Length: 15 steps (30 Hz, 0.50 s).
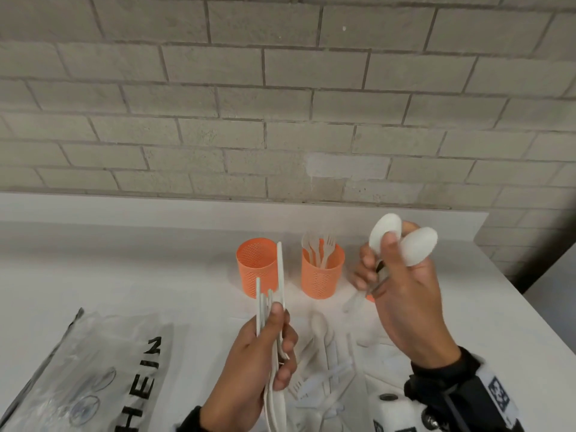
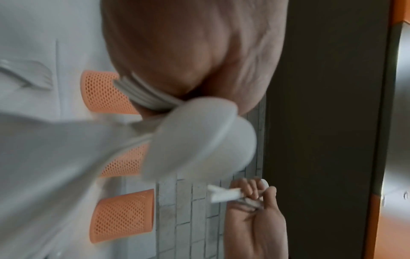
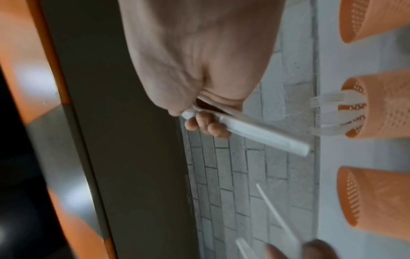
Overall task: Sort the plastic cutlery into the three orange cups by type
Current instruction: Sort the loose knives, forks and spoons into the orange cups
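My left hand (image 1: 274,341) grips a bundle of white cutlery (image 1: 270,294) with the handles pointing up; the left wrist view shows fork tines (image 2: 142,94) and spoon bowls (image 2: 199,140) at the palm end. My right hand (image 1: 389,269) is raised and holds two white spoons (image 1: 386,231), bowls up, handles (image 3: 261,135) sticking out below. The left orange cup (image 1: 256,260) looks empty. The middle orange cup (image 1: 322,272) holds forks. Only a sliver of the third orange cup (image 1: 369,297) shows behind my right hand. Loose cutlery (image 1: 324,366) lies in a pile near me.
A clear plastic bag (image 1: 93,369) with black letters lies at the left front of the white table (image 1: 156,260). A brick wall (image 1: 280,104) stands right behind the cups. The table's right edge (image 1: 530,304) runs close to my right hand.
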Available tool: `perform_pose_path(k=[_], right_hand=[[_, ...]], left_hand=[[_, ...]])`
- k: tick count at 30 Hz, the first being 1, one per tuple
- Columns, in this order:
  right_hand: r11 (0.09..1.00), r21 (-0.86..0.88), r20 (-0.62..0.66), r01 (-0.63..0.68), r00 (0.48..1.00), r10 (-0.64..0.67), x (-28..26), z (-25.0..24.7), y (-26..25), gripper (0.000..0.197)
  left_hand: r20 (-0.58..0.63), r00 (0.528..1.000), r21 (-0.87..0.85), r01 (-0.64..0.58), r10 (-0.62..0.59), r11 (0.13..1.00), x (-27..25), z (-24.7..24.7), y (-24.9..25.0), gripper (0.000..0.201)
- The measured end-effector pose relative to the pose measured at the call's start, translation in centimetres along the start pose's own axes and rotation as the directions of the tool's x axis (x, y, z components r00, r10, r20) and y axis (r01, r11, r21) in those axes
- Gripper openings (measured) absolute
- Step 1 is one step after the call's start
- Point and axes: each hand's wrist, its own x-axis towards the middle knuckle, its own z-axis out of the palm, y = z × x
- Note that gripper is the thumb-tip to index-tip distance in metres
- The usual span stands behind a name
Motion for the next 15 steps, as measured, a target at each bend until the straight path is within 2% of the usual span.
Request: perform_pose_path(k=[2,3,4,6,8,10,12,14,15], right_hand=[[0.964,-0.264,0.077,-0.015,0.996,0.037,-1.3,-0.5,0.6,0.033],[0.933,-0.357,0.139,-0.04,0.986,0.095,-2.1,-0.4,0.9,0.04],[0.909,-0.411,0.219,-0.069,0.961,0.171,-2.9,-0.3,1.1,0.042],[0.867,-0.487,0.367,-0.107,0.875,0.315,-4.4,0.2,1.3,0.041],[0.814,-0.575,0.429,-0.085,0.816,0.388,-5.7,0.9,1.6,0.035],[0.728,-0.685,0.408,-0.005,0.826,0.389,-6.8,1.3,2.6,0.037],[0.672,-0.736,0.397,0.085,0.858,0.326,-7.5,1.4,3.8,0.036],[0.665,-0.736,0.39,0.128,0.883,0.261,-7.8,1.2,4.5,0.022],[0.684,-0.721,0.373,0.109,0.893,0.251,-7.8,1.1,4.6,0.015]], left_hand=[[0.011,1.0,-0.115,0.025,-0.024,0.993,0.1,-0.1,0.4,0.034],[0.015,0.999,-0.169,0.037,-0.035,0.985,0.2,0.0,0.6,0.032],[0.015,0.999,-0.214,0.044,-0.041,0.976,0.3,0.0,0.7,0.031],[-0.008,1.0,-0.252,0.027,-0.03,0.967,0.4,0.2,0.9,0.03],[-0.068,0.998,-0.223,-0.03,0.015,0.974,0.5,0.3,0.9,0.033],[-0.134,0.988,-0.174,-0.095,0.072,0.98,0.6,0.4,0.8,0.036],[-0.197,0.974,-0.145,-0.141,0.111,0.979,0.7,0.5,0.7,0.039],[-0.259,0.955,-0.161,-0.194,0.148,0.968,0.8,0.4,0.7,0.039],[-0.283,0.945,-0.178,-0.221,0.166,0.959,0.9,0.3,0.7,0.038]])
